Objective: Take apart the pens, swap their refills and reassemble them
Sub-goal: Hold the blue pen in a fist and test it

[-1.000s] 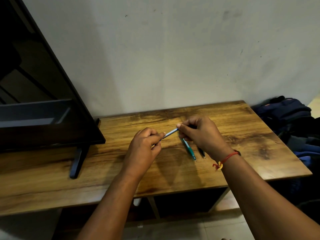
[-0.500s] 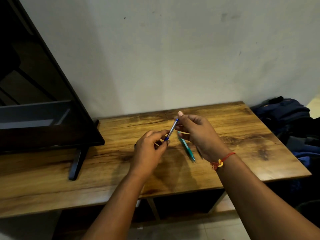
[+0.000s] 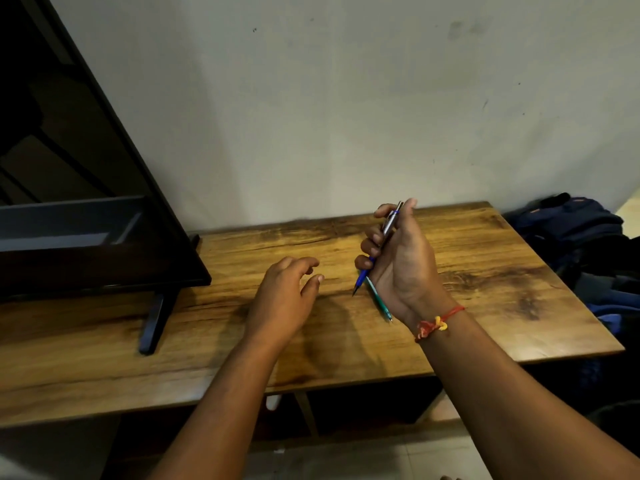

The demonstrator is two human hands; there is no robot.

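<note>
My right hand (image 3: pixel 401 265) grips a blue and silver pen (image 3: pixel 377 247), held steeply with its tip pointing down toward the wooden table (image 3: pixel 485 271) and its thumb at the top end. A teal pen (image 3: pixel 380 303) lies on the table just below that hand, partly hidden by it. My left hand (image 3: pixel 284 299) hovers over the table to the left of the pens, fingers relaxed and loosely spread, holding nothing.
A black TV screen (image 3: pixel 69 168) on a stand foot (image 3: pixel 154 320) fills the left side of the table. Dark blue bags (image 3: pixel 575 233) are piled off the table's right edge. A plain wall runs behind.
My left hand has let go of the blue pen and drawn away to the left. My right hand has lifted and tilted the pen upright, tip down.
</note>
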